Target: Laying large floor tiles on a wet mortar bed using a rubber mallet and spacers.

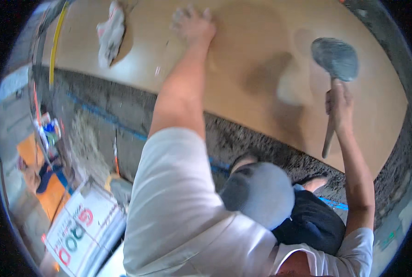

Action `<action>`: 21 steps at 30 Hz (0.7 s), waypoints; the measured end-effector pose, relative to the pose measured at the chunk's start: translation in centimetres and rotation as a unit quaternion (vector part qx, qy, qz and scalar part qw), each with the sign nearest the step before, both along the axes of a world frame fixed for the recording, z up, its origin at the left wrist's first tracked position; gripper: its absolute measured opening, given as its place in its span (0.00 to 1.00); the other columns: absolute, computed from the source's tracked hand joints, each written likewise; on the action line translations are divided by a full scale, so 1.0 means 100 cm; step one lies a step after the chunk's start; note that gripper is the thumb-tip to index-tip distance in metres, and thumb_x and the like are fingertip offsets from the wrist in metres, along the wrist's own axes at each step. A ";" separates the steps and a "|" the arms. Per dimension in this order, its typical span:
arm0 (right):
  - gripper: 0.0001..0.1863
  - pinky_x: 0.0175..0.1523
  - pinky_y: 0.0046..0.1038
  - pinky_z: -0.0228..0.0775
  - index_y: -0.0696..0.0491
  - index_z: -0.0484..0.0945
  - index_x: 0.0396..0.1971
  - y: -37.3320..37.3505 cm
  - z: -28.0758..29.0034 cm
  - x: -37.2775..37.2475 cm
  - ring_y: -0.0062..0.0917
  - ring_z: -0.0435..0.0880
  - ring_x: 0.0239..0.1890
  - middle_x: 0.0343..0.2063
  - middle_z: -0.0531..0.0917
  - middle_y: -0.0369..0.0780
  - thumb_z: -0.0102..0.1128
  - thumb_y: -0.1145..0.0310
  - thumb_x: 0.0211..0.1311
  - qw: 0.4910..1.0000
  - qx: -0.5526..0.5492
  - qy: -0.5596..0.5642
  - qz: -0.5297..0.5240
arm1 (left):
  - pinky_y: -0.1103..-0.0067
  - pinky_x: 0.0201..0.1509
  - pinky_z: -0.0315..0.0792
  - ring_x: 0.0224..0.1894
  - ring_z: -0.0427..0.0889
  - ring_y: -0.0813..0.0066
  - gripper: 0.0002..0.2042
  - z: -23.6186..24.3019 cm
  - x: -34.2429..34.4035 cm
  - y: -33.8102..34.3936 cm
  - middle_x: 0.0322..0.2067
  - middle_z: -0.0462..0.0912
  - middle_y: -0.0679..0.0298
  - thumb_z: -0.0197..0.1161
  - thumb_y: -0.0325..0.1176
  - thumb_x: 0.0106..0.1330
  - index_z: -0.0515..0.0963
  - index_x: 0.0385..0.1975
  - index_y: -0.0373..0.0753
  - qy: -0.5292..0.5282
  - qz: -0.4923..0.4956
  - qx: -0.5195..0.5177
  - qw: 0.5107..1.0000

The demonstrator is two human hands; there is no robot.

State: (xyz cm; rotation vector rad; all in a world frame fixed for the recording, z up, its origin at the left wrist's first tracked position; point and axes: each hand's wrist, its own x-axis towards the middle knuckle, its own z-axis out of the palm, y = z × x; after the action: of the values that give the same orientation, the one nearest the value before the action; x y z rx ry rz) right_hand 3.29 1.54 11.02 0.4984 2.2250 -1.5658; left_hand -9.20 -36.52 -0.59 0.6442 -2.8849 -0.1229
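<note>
A large beige tile (247, 99) with a glossy face lies across the upper part of the head view. My left hand (195, 25) rests flat near its far edge, fingers spread and slightly blurred. A mallet (336, 57) with a broad grey head and a wooden handle is in my right hand (341, 104), whose fingers wrap round the handle just below the head. The head is over the tile's right part; I cannot tell whether it touches. To the left of my left hand, a crumpled whitish cloth (112, 34) lies on the tile.
Rough dark mortar (136, 92) borders the tile's near edge, with a blue line (106, 115) running over it. A yellow strip (57, 46) crosses the tile's left end. At lower left are a printed white bag (90, 221) and orange material (53, 201). My knee (261, 191) is close below.
</note>
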 end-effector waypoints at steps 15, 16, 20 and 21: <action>0.18 0.18 0.16 0.56 0.51 0.70 0.29 -0.040 -0.025 0.020 0.12 0.65 0.15 0.15 0.69 0.30 0.45 0.51 0.69 0.995 -0.011 -0.029 0.093 | 0.60 0.72 0.34 0.72 0.38 0.57 0.30 0.085 0.048 0.034 0.70 0.41 0.55 0.34 0.53 0.70 0.48 0.68 0.44 -0.164 0.048 0.155 0.973; 0.18 0.18 0.16 0.56 0.51 0.70 0.29 -0.046 -0.024 0.019 0.12 0.65 0.15 0.15 0.69 0.30 0.45 0.51 0.69 0.994 -0.016 -0.029 0.100 | 0.60 0.72 0.34 0.72 0.38 0.56 0.30 0.083 0.050 0.030 0.70 0.41 0.55 0.34 0.52 0.71 0.48 0.68 0.43 -0.164 0.042 0.158 0.973; 0.19 0.18 0.16 0.57 0.51 0.72 0.30 -0.063 -0.015 0.012 0.11 0.65 0.15 0.15 0.68 0.29 0.45 0.51 0.69 0.996 -0.012 -0.030 0.086 | 0.59 0.72 0.33 0.72 0.38 0.55 0.30 0.088 0.055 0.022 0.70 0.40 0.55 0.34 0.51 0.71 0.48 0.68 0.42 -0.174 0.024 0.159 0.972; 0.19 0.18 0.17 0.57 0.51 0.72 0.31 -0.064 -0.016 0.012 0.11 0.65 0.15 0.15 0.68 0.29 0.44 0.51 0.69 0.994 -0.034 0.006 0.105 | 0.59 0.72 0.33 0.72 0.38 0.55 0.30 0.088 0.055 0.020 0.70 0.40 0.55 0.34 0.51 0.71 0.48 0.68 0.42 -0.173 0.025 0.160 0.972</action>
State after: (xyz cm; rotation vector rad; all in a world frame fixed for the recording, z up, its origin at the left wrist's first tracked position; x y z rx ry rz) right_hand 4.49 -4.90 9.46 0.2273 2.1456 -1.5303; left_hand -3.70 -34.51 8.23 0.8699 -3.2108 -0.5275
